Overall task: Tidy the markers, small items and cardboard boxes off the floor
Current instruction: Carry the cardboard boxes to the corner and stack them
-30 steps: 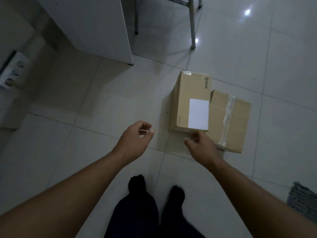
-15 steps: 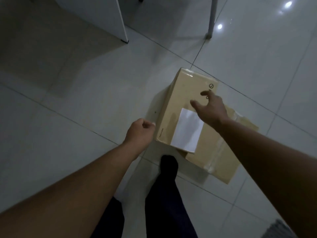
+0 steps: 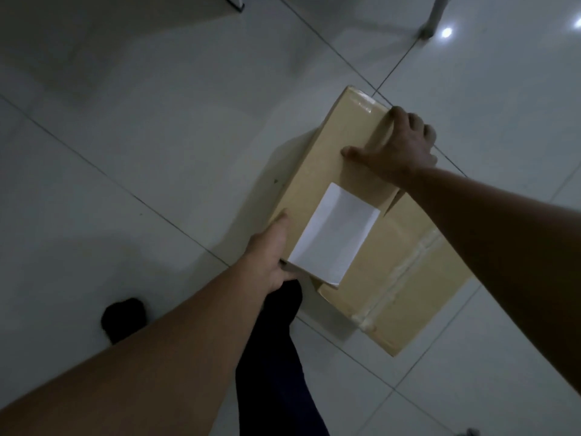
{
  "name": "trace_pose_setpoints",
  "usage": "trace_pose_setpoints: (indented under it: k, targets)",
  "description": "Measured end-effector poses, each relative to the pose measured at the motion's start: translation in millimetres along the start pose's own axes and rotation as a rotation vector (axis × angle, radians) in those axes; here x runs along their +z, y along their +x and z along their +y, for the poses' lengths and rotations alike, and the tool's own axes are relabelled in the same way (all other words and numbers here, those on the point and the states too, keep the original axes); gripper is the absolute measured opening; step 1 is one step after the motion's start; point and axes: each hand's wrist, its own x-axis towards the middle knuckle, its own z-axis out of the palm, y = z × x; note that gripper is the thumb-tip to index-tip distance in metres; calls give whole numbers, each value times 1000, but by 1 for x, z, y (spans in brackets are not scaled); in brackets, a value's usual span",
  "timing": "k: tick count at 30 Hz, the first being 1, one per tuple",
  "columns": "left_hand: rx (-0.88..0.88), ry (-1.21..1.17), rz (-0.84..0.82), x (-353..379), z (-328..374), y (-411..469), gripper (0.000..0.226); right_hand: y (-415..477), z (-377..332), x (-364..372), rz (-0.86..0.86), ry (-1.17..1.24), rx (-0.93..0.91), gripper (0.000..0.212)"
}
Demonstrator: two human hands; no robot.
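Note:
A tall cardboard box (image 3: 327, 158) with a white label (image 3: 334, 236) stands on the tiled floor. A second, flatter cardboard box (image 3: 408, 278) with clear tape lies right beside it on its right. My right hand (image 3: 397, 146) grips the far top edge of the labelled box, fingers wrapped over it. My left hand (image 3: 270, 256) holds the near left corner of the same box, its fingers hidden under the edge. No markers or small items are in view.
White floor tiles (image 3: 141, 152) spread all around. A metal furniture leg (image 3: 435, 14) stands at the top right and a white cabinet corner (image 3: 234, 1) at the top. My dark-trousered legs and feet (image 3: 276, 357) are just below the boxes.
My right hand moved from above the box's top to its far edge and closed on it. My left hand went from a loose fist beside the box to gripping its near corner.

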Motion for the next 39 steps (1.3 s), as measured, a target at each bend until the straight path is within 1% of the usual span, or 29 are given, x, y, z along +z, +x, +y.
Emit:
trace_pose_setpoints:
  k: [1, 5, 9, 14, 16, 19, 23, 25, 28, 30, 31, 34, 35, 37, 38, 39]
  targets:
    - [8, -53, 23, -5, 0, -1, 36, 1, -9, -1, -25, 9, -16, 100]
    - [30, -126, 137, -9, -9, -6, 64, -11, -2, -9, -90, 35, 56, 101]
    - [81, -202, 235, -34, 8, -32, 75, -35, -21, -27, -117, 54, 81, 89]
    - [119, -186, 408, -99, 38, -64, 89, -74, -75, -35, -183, 293, 166, 90]
    - [157, -191, 459, -133, 50, -76, 87, -93, -106, -33, -203, 345, 172, 88]
    - [219, -208, 483, -189, 62, -95, 70, -118, -155, -21, -230, 389, 171, 85]
    - [318, -272, 527, -274, 72, -121, 59, -154, -230, 5, -315, 385, 173, 100]
    - [384, -314, 567, -317, 73, -133, 55, -174, -269, 21, -365, 379, 162, 102]
    - [427, -364, 593, -386, 68, -151, 53, -205, -322, 47, -415, 339, 127, 102]
    - [433, -437, 571, -449, 56, -162, 51, -233, -366, 73, -489, 298, 92, 99]
    - [430, -452, 567, -464, 52, -164, 50, -242, -377, 77, -526, 299, 96, 95]
    - [422, -547, 612, -544, 30, -183, 47, -284, -435, 115, -642, 273, 25, 82]
    - [428, -552, 630, -558, 26, -186, 45, -297, -447, 120, -659, 303, 23, 76]
    - [448, -668, 654, -624, 0, -200, 43, -335, -498, 157, -700, 264, -69, 63]
    - [460, -667, 651, -630, -2, -202, 45, -343, -506, 157, -696, 287, -71, 58]
    - [459, -691, 673, -652, -12, -207, 49, -358, -527, 169, -706, 277, -94, 54]
